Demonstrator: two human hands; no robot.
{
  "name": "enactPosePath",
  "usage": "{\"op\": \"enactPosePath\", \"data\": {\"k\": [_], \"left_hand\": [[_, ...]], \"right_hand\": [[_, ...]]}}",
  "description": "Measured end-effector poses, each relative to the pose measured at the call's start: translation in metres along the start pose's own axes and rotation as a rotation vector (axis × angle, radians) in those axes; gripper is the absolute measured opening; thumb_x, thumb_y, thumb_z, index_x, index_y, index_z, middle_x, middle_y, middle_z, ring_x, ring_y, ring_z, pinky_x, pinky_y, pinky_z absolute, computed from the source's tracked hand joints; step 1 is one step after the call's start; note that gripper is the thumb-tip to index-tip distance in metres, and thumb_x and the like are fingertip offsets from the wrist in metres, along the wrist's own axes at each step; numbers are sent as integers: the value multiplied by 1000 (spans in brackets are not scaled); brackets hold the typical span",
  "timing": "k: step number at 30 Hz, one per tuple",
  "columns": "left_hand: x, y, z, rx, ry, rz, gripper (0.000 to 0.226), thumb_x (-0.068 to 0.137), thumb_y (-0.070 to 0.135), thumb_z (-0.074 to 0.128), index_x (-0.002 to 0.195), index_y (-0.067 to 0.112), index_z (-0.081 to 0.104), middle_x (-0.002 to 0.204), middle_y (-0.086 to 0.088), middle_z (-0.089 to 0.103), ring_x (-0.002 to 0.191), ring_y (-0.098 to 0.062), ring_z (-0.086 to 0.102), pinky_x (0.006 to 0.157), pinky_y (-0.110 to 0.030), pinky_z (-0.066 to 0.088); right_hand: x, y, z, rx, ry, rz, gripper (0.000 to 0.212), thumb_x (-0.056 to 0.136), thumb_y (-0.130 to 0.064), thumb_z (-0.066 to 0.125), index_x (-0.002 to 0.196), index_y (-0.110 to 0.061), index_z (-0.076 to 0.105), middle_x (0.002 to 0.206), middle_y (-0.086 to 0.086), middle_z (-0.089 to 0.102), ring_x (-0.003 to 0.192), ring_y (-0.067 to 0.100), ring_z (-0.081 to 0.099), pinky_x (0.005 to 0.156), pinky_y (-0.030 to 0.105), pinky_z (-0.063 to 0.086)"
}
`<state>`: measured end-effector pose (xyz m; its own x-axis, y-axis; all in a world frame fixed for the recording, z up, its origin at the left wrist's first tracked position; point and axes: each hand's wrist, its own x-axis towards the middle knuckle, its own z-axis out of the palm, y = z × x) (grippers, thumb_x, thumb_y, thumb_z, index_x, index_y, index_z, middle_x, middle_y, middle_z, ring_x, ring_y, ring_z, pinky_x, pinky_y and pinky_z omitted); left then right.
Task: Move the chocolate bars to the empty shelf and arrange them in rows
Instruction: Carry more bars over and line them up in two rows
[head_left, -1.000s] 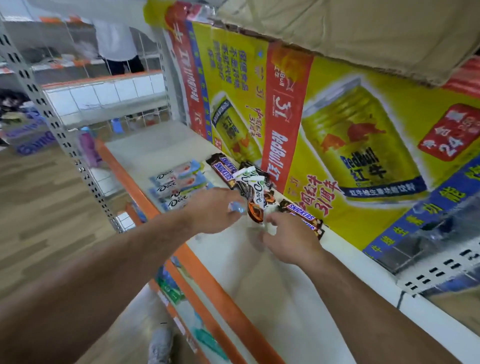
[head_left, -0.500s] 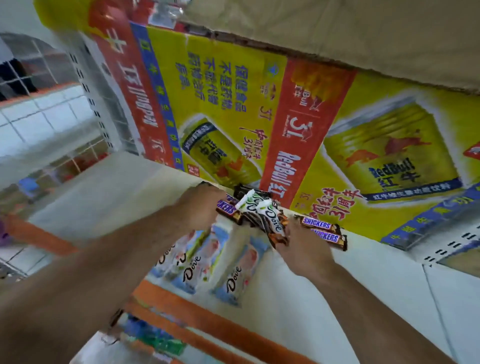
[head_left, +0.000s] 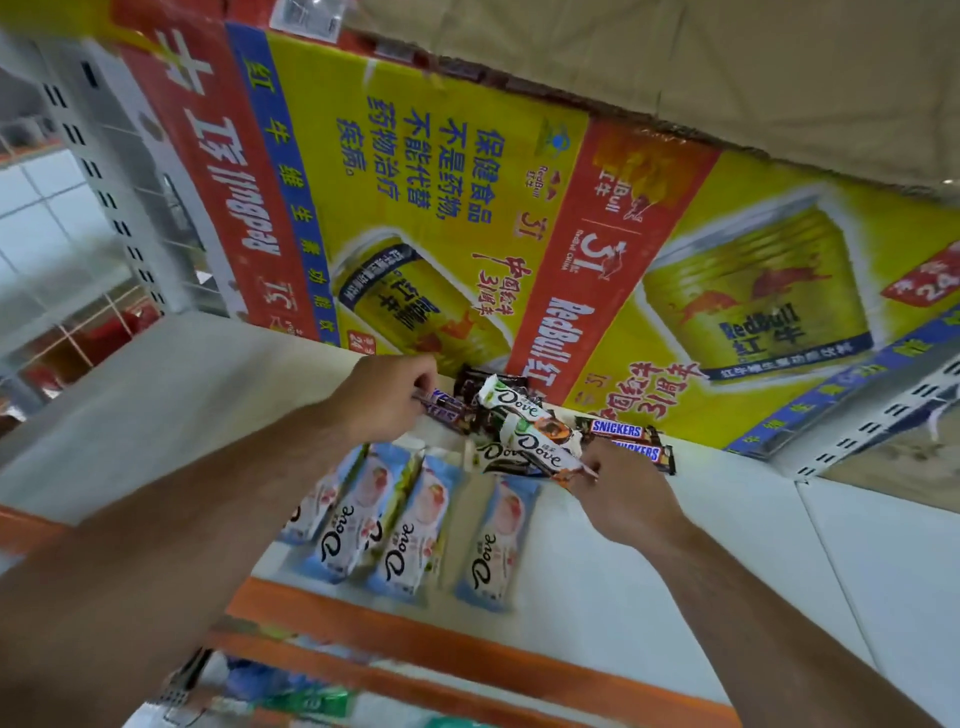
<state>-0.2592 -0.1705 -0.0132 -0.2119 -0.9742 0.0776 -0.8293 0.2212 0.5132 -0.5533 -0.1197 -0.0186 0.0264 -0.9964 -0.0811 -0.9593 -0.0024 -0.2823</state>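
Pinching ends, left hand (head_left: 384, 397) holds a Snickers (head_left: 448, 411), right hand (head_left: 623, 493) a Dove bar (head_left: 540, 451) slanting away-left.

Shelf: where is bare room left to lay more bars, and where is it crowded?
Bare shelf lies left of the blue Dove row, toward the upright post, and right of it, in front of the Snickers pair. Crowded: the mixed pile against the Red Bull carton.

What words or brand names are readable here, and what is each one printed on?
"Dove": each light blue bar in the front row.
"Dove": the white-and-brown bars in the pile.
"SNICKERS": brown bars at the back.
"RedBull": the yellow carton, printed sideways.
"24": the carton's red badge.
Chinese characters also on the carton; the smallest print is too blurred to read.
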Motion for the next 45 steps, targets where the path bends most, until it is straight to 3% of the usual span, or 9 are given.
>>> {"op": "enactPosePath", "data": {"k": [5,10,15,18,26,31,35,39,45], "left_hand": [[12,26,0,-189,83,-52,24,81,11,72,88,30,59,85,16,58,76,-8,59,58,-26,48],[14,69,19,-234,-79,-44,24,75,18,78,87,31,62,86,19,58,78,2,57,54,-17,41],[9,125,42,-250,-178,14,19,74,18,78,88,26,68,84,13,65,75,1,60,58,-14,46],[1,170,67,-307,-228,16,16,76,14,76,86,24,69,85,1,69,81,-16,68,71,-33,55],[-35,323,148,-378,-355,75,12,75,10,74,83,18,70,79,-6,73,83,-41,68,70,-57,55],[-49,427,206,-371,-404,158,15,74,9,75,75,23,69,76,1,71,73,-21,68,66,-38,56],[-52,499,249,-344,-489,217,13,72,12,76,77,22,70,78,0,72,75,-23,70,71,-43,58],[-45,565,288,-361,-560,277,11,74,11,76,79,19,72,80,-7,72,78,-35,69,70,-57,57],[-21,653,355,-351,-669,356,14,71,9,75,79,19,73,77,1,73,73,-17,67,74,-39,56]], "right_hand": [[-15,9,-5,92,69,84,14,91,-37,58,88,-23,54,76,-6,58,71,17,55,57,29,36],[-41,27,-20,190,71,72,7,88,-34,62,87,-29,57,86,-5,64,80,18,58,67,30,44],[-75,64,-41,234,71,20,13,84,-35,66,79,-29,56,78,-12,60,73,9,53,56,23,36],[-103,103,-52,289,69,37,12,83,-35,67,78,-31,57,77,-15,57,71,1,51,54,20,33],[-203,241,-90,352,111,128,13,81,-34,70,75,-30,60,74,-11,62,64,0,53,49,14,34],[-269,331,-113,346,159,239,14,82,-33,69,75,-33,58,75,-17,60,68,-1,54,50,14,34],[-314,391,-123,387,205,317,16,83,-29,69,74,-32,56,74,-15,58,65,-2,52,49,12,33],[-342,444,-136,402,260,395,17,84,-33,67,72,-29,56,71,-6,60,55,6,52,47,27,39],[-363,519,-149,420,312,510,10,83,-26,68,78,-22,60,73,-3,60,63,18,56,56,31,44]]}}
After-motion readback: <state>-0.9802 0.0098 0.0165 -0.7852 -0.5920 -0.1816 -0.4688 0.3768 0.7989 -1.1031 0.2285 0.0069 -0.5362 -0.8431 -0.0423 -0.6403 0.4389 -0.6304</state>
